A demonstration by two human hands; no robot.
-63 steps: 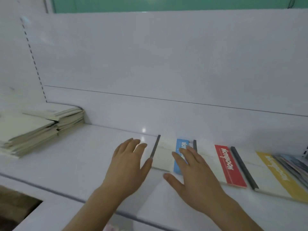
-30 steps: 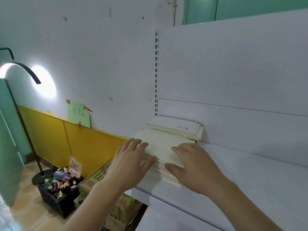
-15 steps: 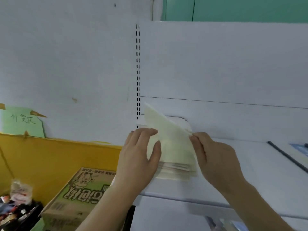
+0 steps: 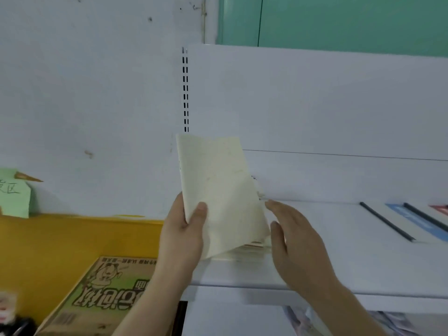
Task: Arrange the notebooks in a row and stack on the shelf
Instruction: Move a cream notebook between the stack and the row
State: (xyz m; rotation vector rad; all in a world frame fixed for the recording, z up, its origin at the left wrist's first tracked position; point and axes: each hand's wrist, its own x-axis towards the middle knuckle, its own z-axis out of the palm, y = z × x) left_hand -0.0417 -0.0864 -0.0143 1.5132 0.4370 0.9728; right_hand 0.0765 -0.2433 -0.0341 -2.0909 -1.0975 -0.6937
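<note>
The left hand (image 4: pixel 180 235) gripped a cream notebook (image 4: pixel 218 190) near its lower left edge, thumb pressed flat on the cover and the other fingers hidden behind it. The notebook stood tilted almost upright, its top corner leaning toward eleven o'clock against the white back panel (image 4: pixel 315 98), and its lower right corner curled down onto the stack of cream notebooks (image 4: pixel 247 251) lying flat on the white shelf (image 4: pixel 339 251). The right hand (image 4: pixel 293 241) was at three o'clock of that stack, fingers loosely spread and slightly curved, fingertips just beside the lifted notebook's right edge; I could not tell whether they touched it, and the hand held nothing.

Far along the shelf toward two o'clock lay flat notebooks: a black spine (image 4: pixel 385 220), then a blue cover (image 4: pixel 412 220), with a red one (image 4: pixel 440 208) cut off by the frame. They sat well apart from the cream stack.

At eight o'clock, below the shelf, a cardboard box (image 4: pixel 106 297) with green print stood before a yellow panel (image 4: pixel 72 238), and a green paper note (image 4: pixel 14 195) was taped to the wall at nine o'clock.
</note>
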